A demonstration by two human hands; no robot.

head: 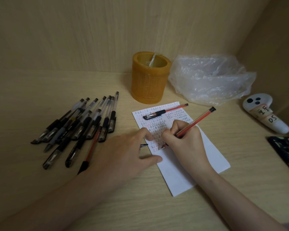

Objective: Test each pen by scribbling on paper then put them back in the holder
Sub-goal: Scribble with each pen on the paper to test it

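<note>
Right hand (pixel 184 142) gripped slim red pen (pixel 195 122), tip on paper (pixel 190 165); left hand (pixel 132 147) lay open, flat, pinning paper's left edge; bare wood-grain desk (pixel 157 210) nearer.

Two red pens showed mid-frame: one red pen in the hand (pixel 194 124) and one capped red pen (pixel 165 112) on the single sheet of paper (pixel 182 172). At left lay a pile of pens (pixel 80 127), roughly a dozen, exact count unclear. One holder (pixel 149 80) stood at upper centre, one plastic bag (pixel 210 79) upper right.
</note>
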